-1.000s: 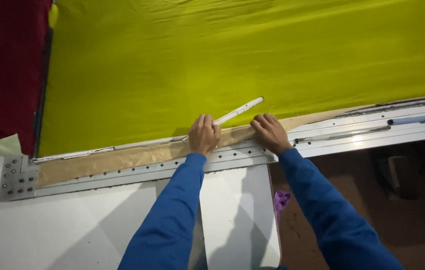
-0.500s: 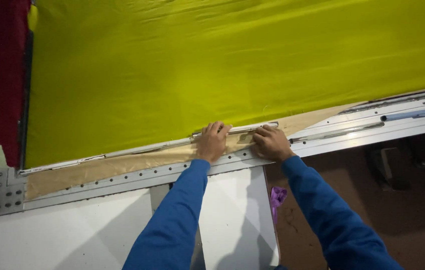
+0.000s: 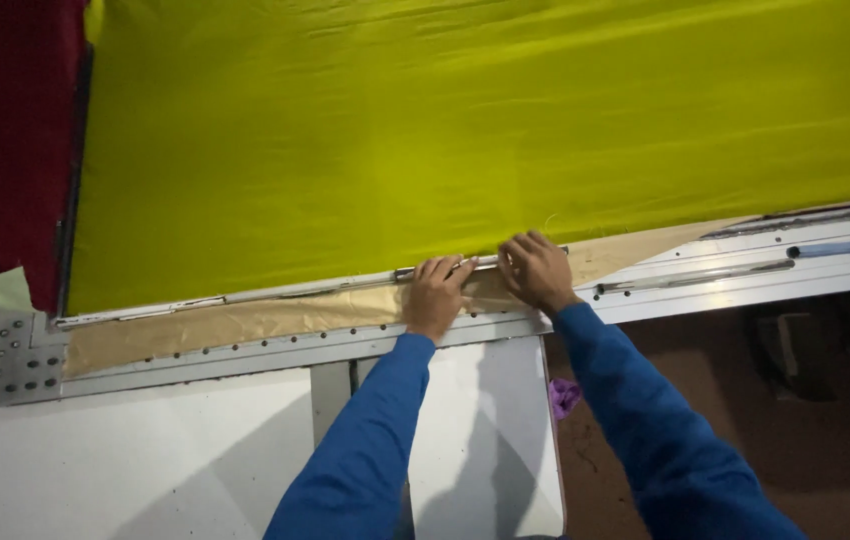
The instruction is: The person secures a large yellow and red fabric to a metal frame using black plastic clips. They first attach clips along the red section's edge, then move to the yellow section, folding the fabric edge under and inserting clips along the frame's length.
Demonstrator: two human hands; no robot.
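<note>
A wide sheet of yellow-green fabric (image 3: pixel 465 130) lies spread over the table, its near edge running along a strip of tan paper (image 3: pixel 235 322). My left hand (image 3: pixel 435 297) and my right hand (image 3: pixel 535 270) rest side by side on that edge, fingers curled over a thin white ruler-like stick (image 3: pixel 480 264) that lies flat along the fabric's hem. Both sleeves are blue. The stick shows only between and beside the fingers.
A white metal rail with bolts (image 3: pixel 245 350) borders the table's near side, with a metal corner plate (image 3: pixel 20 357) at left. Dark red fabric (image 3: pixel 0 130) lies at far left. A purple scrap (image 3: pixel 563 396) sits on the brown floor below.
The white stick, earlier angled up onto the fabric, now lies flat along the hem. Both hands have shifted onto it.
</note>
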